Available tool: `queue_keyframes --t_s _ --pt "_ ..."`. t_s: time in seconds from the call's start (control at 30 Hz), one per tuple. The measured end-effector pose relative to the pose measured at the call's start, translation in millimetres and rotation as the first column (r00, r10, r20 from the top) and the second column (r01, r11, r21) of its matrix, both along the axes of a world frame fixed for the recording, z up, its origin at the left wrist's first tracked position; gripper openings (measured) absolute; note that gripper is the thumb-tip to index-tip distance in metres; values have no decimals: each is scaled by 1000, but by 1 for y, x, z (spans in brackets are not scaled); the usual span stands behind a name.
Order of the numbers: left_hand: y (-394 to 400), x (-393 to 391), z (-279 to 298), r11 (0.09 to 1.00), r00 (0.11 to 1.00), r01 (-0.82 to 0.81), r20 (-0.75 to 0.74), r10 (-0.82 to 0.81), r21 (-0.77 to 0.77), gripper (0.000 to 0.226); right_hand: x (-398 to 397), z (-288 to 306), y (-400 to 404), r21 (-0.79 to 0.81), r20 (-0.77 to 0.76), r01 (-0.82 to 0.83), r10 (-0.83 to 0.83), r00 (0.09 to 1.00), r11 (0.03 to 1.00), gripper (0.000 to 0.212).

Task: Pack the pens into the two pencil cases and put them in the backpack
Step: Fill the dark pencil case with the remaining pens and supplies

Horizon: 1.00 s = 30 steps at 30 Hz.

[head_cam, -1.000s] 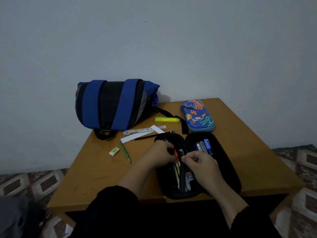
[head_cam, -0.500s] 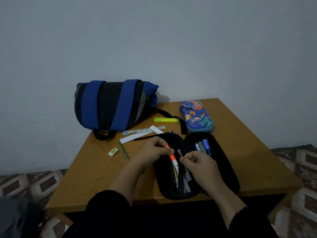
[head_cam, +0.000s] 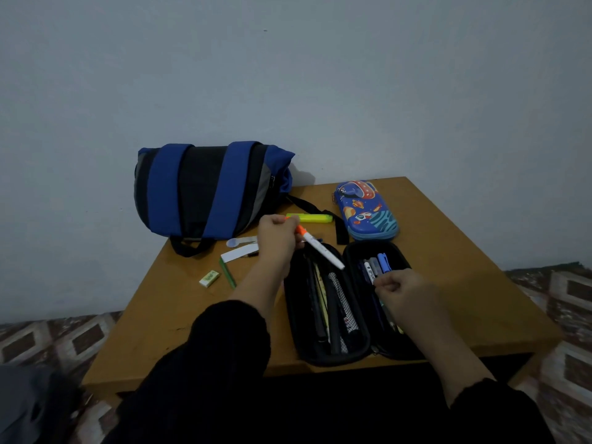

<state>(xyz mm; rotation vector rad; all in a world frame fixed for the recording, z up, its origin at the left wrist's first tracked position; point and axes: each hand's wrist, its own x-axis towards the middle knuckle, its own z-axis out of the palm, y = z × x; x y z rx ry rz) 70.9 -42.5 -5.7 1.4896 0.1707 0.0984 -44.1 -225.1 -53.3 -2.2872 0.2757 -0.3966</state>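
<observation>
Home room – bare wall (head_cam: 320, 75), patterned floor tiles (head_cam: 563, 293), small wooden table (head_cam: 455, 251).

Hidden and hard to read

The left hand (head_cam: 278, 240) covers the orange pen's (head_cam: 320, 248) far end and part of the white strip (head_cam: 238, 253). The right hand (head_cam: 405, 291) hides the near ends of the blue pens (head_cam: 374, 267); whether it pinches one is unclear. The eraser's (head_cam: 209, 279) print is too small.

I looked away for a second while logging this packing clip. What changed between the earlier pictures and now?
The left hand lifted the orange-capped white pen up out of the open black pencil case, away toward the backpack. The right hand shifted right, over the case's other half. The blue pencil case, yellow highlighter and eraser stayed put.
</observation>
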Motion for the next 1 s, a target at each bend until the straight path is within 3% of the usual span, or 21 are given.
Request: queue_keyframes --t_s 0.37,0.83,1.0 --pt "-57 7 1 904 973 134 120 -198 406 13 -2 -6 0 -63 91 6 0 996 998 13" --pt "-68 21 4 734 947 293 -79 -312 613 14 1 -8 0 -63 100 -8 14 995 998 14" --pt "-83 10 0 615 892 380 -98 -441 691 43 1 -9 0 -79 94 -26 34 995 996 17"
